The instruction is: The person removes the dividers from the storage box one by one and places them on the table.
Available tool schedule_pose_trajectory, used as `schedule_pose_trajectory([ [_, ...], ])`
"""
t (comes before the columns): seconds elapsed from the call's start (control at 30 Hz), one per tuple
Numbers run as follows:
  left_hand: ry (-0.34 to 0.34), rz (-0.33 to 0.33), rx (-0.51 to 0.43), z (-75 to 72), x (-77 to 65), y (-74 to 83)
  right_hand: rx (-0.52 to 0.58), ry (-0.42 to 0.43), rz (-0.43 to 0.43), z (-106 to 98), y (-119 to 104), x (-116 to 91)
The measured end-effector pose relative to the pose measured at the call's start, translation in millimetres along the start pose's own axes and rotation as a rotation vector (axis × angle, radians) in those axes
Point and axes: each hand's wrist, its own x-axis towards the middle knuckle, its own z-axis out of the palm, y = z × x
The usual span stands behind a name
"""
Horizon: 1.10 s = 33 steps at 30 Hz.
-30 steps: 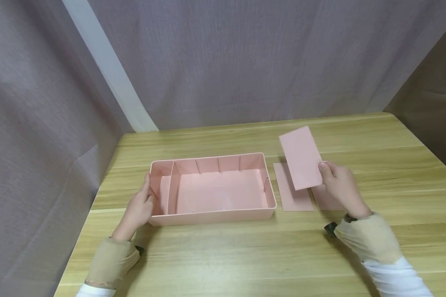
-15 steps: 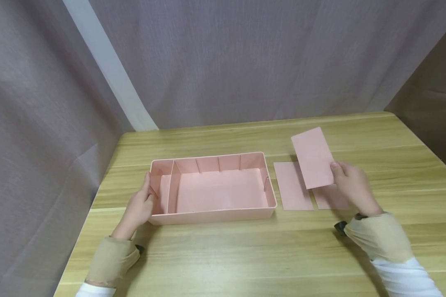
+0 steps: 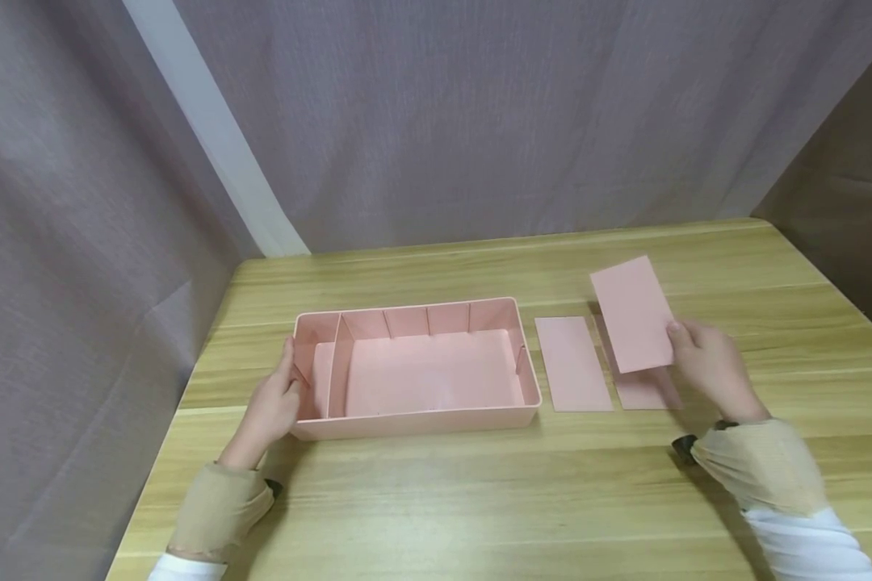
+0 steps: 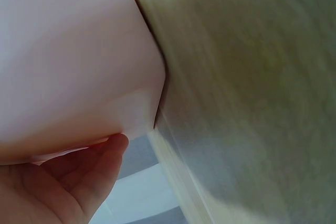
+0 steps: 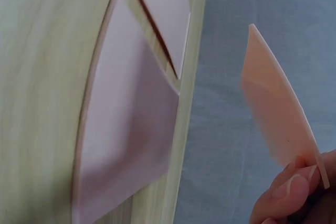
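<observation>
Left hand rests against the left end of the box, fingers straight along its outer wall; how the thumb meets the rim is hard to make out. Right hand pinches the raised panel near its lower right corner, thumb on the upper face.

That panel hangs tilted above the tabletop, partly covering the right flat panel in the head view. The left flat panel lies between that one and the box, just beside the box and not touching it. All three panels and the box are pink.

A divider splits the box into a narrow left compartment and a wide right one. Tan cuffs cover both wrists over white sleeves. Behind hangs a greyish curtain with a pale strip.
</observation>
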Motion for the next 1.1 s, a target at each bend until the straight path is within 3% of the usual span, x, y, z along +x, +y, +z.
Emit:
schedule_pose_trajectory([
  [0.37, -0.006, -0.015, 0.006, -0.4, -0.6, 0.9, -0.026, -0.063, 0.043, -8, 16, 0],
  [1.1, 0.004, -0.010, 0.010, 1.1, -1.3, -2.1, -0.130, -0.042, 0.014, -16, 44, -1],
])
